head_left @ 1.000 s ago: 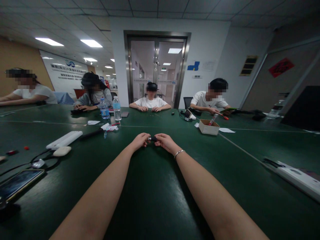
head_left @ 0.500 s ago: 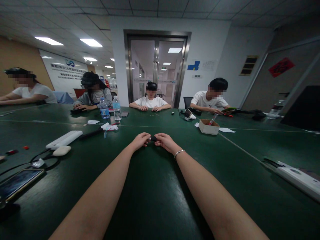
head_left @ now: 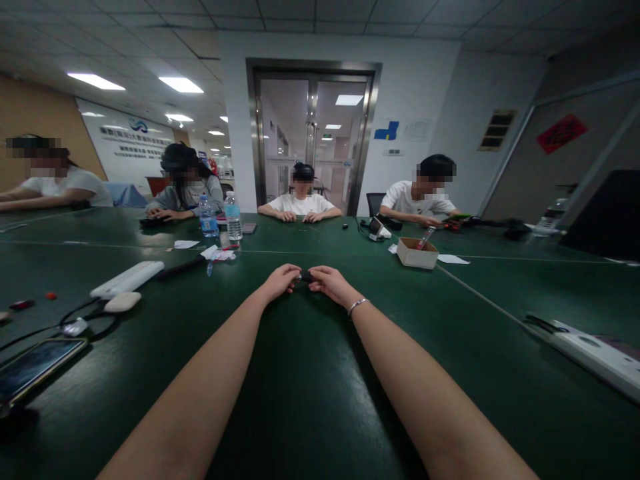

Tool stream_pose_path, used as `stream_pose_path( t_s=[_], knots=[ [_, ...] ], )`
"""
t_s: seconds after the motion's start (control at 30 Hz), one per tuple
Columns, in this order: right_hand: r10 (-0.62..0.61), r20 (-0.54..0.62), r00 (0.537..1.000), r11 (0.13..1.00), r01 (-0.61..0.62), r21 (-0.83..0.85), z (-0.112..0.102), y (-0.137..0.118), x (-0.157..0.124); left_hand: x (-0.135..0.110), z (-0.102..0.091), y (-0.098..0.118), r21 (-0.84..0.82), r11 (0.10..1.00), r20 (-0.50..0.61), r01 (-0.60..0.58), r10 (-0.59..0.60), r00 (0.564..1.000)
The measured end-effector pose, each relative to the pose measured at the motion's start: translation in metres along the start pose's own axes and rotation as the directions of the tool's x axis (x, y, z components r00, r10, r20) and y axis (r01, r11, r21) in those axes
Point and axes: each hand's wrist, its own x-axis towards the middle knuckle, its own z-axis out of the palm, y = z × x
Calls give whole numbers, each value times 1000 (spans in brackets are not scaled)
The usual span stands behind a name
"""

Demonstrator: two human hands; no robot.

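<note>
far to the left of the small open box (head_left: 417, 257) on the counter (head_left: 300, 380), and nearer the wearer, lies a phone (head_left: 43, 370) with a looped black cable (head_left: 114, 326) beside it; a forearm swung wide that way could catch the loop and drag both. also well left of the box, a small red piece (head_left: 51, 295) lies loose and could be lost if knocked. a pair of water bottles (head_left: 233, 220) stands left of the box and farther back, likely to tip if bumped.

just closer to the box on that same side, the left hand (head_left: 280, 281) pinches one end of a small dark piece (head_left: 305, 277) and the right hand (head_left: 331, 283) pinches the other, so the piece spans the two hands, left of the box and nearer the wearer. what it is i cannot tell at this size. the likeliest slip is the piece popping free, since only fingertips seem to hold it; an uneven pull or twist could cause that, and a sudden release could jerk the right hand toward the box and upset the slim stick (head_left: 427, 238) leaning in it. right of the box and nearer the wearer, a white bar (head_left: 600, 360) looks out of harm's way
</note>
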Motion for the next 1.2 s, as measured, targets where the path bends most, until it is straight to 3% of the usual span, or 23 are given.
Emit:
stream_pose_path(
  t_s=[0.63,1.0,1.2],
  knots=[
    [3,13,1000,1000,-2,-8,0,-1,-1,-1,-2,2,25,1000,78,-16,14,997],
    [-9,8,1000,1000,9,-5,0,0,-1,-1,-1,3,-13,1000,44,26,-25,999],
    [-8,14,1000,1000,8,-9,0,-1,-1,0,-2,1,30,1000,60,-7,5,998]
  ],
)
